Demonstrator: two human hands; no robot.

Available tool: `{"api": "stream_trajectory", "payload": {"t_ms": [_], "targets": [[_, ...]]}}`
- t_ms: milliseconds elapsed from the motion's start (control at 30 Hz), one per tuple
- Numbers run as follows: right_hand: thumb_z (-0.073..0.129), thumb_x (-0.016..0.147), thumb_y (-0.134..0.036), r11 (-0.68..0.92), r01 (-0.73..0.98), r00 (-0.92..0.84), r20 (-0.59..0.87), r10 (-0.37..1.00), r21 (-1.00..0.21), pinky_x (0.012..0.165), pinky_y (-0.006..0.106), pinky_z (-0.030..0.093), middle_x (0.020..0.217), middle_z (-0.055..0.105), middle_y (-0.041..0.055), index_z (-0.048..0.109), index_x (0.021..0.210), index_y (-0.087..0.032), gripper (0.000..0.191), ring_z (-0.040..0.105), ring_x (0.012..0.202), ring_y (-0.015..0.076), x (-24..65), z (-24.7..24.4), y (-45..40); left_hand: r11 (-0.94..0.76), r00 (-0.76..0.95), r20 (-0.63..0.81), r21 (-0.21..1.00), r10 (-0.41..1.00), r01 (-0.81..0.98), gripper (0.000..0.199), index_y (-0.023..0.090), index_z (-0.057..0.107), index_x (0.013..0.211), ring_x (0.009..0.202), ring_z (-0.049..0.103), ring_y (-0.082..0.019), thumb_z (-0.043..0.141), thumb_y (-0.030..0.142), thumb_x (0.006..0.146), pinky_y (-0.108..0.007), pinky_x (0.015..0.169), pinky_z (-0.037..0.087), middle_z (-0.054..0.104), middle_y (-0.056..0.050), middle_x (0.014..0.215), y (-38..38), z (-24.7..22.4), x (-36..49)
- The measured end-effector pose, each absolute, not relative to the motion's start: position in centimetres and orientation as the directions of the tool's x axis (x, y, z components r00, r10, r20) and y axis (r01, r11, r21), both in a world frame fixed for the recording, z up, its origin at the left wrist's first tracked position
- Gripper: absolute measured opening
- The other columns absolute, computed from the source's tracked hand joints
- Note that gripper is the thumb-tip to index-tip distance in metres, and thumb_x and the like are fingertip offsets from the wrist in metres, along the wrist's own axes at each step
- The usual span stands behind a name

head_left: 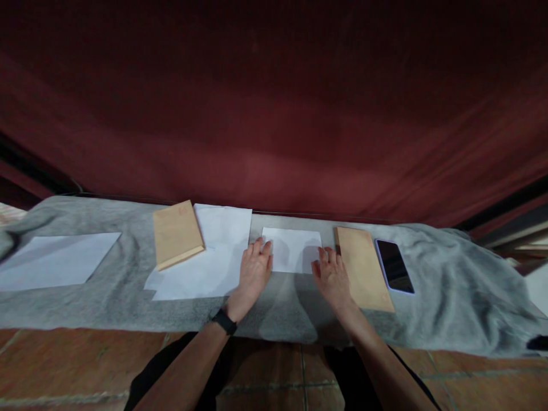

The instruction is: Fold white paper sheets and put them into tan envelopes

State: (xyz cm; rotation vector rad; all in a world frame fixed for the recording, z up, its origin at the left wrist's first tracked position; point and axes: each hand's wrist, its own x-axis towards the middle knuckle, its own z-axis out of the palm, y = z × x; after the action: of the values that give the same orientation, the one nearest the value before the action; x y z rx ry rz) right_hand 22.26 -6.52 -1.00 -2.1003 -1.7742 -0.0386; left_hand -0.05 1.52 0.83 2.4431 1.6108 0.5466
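Note:
A small white sheet of paper (293, 250) lies flat on the grey cloth in front of me, between my two hands. At its left edge rests my left hand (256, 265), fingers stretched forward and slightly apart, fingertips by the paper's border. My right hand (330, 275) is likewise spread at the right edge, its thumb and fingertips by the paper there. Neither hand is wrapped around anything. Just beyond my right hand lies a brown envelope-like packet (366, 271). Larger white sheets (218, 257) lie to the left of my left hand.
A thick brown book-like block (177, 234) sits partly on the larger sheets. Another white sheet (60, 260) lies far left. A phone with a purple edge (394, 266) is right of the packet. Grey cloth (454, 285) covers the surface, against a dark red wall (274, 114).

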Motion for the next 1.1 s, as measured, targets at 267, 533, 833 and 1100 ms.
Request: {"api": "stream_trajectory", "payload": {"t_ms": [267,533,833,1100], "targets": [[0.021,0.108,-0.036,0.052,0.877,0.065,0.227,0.972,-0.478,0.123,0.047,0.031,0.157,0.048,0.0124,0.044,0.154,-0.015,0.056,0.039,0.148,0.0225,17.7,-1.7,-2.4,-0.629,0.604,0.177,0.246,0.777,0.737,0.060,0.013,0.035,0.157,0.155,0.025,-0.027,0.035,0.018,0.098,-0.053,0.126,0.021,0.036,-0.015,0.164,1.1,-2.0,4.9],[0.023,0.108,-0.036,-0.030,0.962,0.098,0.238,0.966,-0.273,0.123,0.051,0.024,0.161,0.040,0.0132,0.046,0.153,-0.015,0.055,0.035,0.151,0.0272,17.7,-2.8,-1.2,-0.519,0.499,0.141,0.236,0.855,0.822,0.060,0.005,0.033,0.157,0.156,0.022,-0.027,0.030,0.021,0.099,-0.048,0.128,0.019,0.032,-0.017,0.165,2.4,-2.2,4.3],[0.029,0.107,-0.044,-0.180,0.958,0.248,0.333,0.910,-0.221,0.117,0.056,0.034,0.158,0.037,0.0290,0.037,0.154,0.003,0.067,0.041,0.146,0.0379,19.5,-4.2,-1.5,-0.360,0.330,0.155,0.251,0.931,0.899,0.062,0.003,0.033,0.157,0.155,0.024,-0.029,0.034,0.034,0.103,-0.047,0.126,0.023,0.030,-0.020,0.164,2.9,-1.9,2.5],[0.026,0.107,-0.045,-0.252,0.952,0.302,0.409,0.861,-0.172,0.114,0.055,0.037,0.152,0.044,0.0329,0.040,0.150,0.009,0.070,0.046,0.141,0.0413,20.1,-4.7,-2.3,-0.232,0.206,0.147,0.191,0.967,0.954,0.058,-0.004,0.037,0.153,0.153,0.029,-0.029,0.030,0.026,0.104,-0.045,0.126,0.026,0.034,-0.024,0.162,2.4,-0.9,2.6]]}}
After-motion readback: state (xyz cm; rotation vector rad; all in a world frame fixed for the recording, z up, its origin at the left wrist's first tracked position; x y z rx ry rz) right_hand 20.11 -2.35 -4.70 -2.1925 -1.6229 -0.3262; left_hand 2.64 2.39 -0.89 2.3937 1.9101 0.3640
